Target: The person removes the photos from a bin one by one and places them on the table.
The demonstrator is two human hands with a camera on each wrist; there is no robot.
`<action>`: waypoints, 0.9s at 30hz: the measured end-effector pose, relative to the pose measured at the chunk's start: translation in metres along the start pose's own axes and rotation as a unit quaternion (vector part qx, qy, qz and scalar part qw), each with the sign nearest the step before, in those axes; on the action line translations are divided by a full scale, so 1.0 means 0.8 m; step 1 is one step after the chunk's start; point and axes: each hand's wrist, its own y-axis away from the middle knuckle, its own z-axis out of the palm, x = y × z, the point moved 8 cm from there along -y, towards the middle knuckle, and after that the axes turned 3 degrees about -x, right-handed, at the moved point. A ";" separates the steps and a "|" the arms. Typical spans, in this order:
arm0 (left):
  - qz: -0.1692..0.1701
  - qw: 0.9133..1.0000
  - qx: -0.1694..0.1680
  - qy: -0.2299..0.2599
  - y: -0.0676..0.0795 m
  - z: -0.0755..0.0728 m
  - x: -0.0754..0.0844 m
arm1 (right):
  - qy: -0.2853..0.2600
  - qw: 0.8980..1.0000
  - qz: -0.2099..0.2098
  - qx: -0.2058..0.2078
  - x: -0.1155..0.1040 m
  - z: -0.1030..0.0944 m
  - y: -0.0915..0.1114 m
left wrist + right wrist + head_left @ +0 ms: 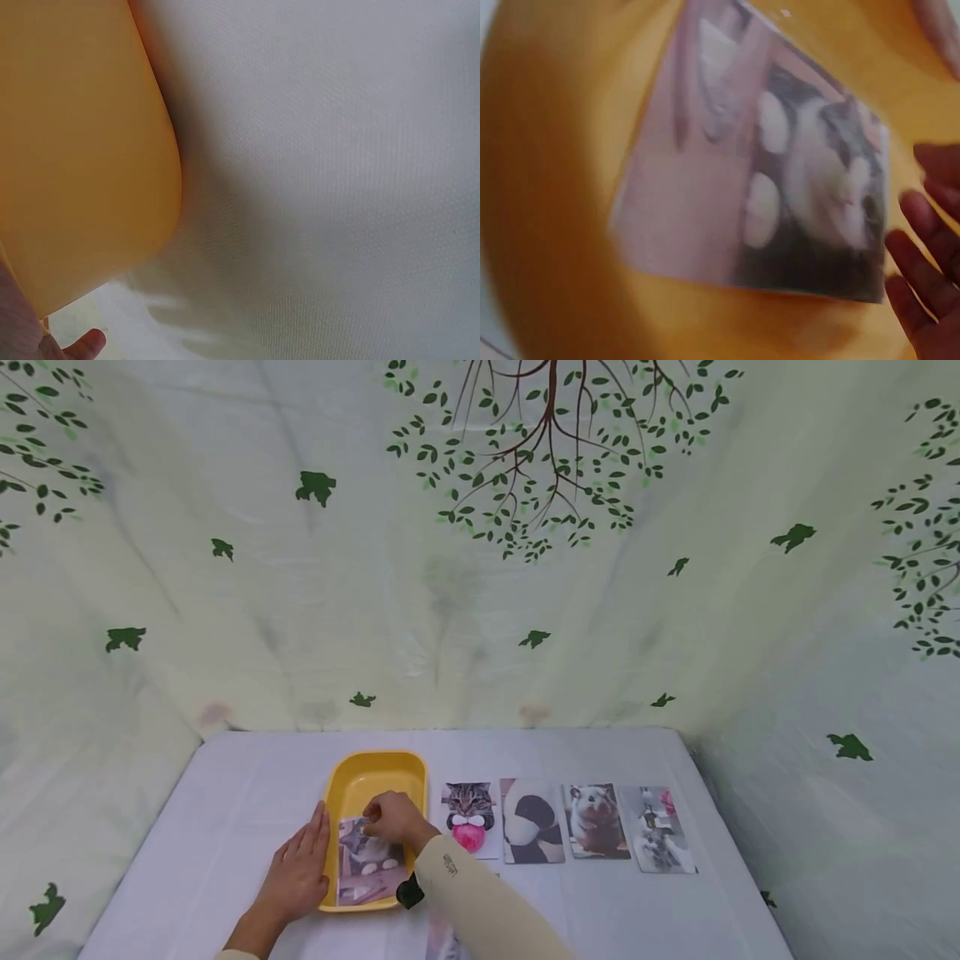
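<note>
A yellow tray (375,764) stands left of the table's middle. Inside it lies a photo card (367,877) of a cat, its printed side up. My left hand (298,868) rests along the tray's left side with its fingers straight. In the left wrist view, part of that hand (22,330) touches the tray's corner. My right hand (396,818) is over the tray, by the card's far edge. The right wrist view, somewhat blurred, has its loosely bent fingers (922,285) beside the card's edge, with nothing visibly pinched between them.
Right of the tray runs a row of photo cards: a cat with a pink ball (468,818), a black-and-white picture (532,822), a hamster (597,822) and a grey animal (660,835). One more card (442,939) is partly hidden by the right sleeve. Printed curtains surround the table.
</note>
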 end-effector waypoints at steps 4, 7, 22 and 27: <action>0.006 1.000 0.010 0.000 0.000 0.000 0.001 | 0.051 0.998 0.011 0.031 0.007 0.010 0.000; 0.006 1.000 0.010 0.000 0.000 0.002 -0.001 | 0.107 0.993 0.006 0.046 0.009 0.015 -0.002; 0.007 1.000 0.011 -0.008 -0.002 0.007 -0.004 | 0.165 0.984 0.020 0.064 0.014 0.019 -0.005; 0.008 1.000 0.014 -0.011 -0.002 0.006 -0.004 | 0.118 0.990 0.015 0.075 0.012 0.014 -0.003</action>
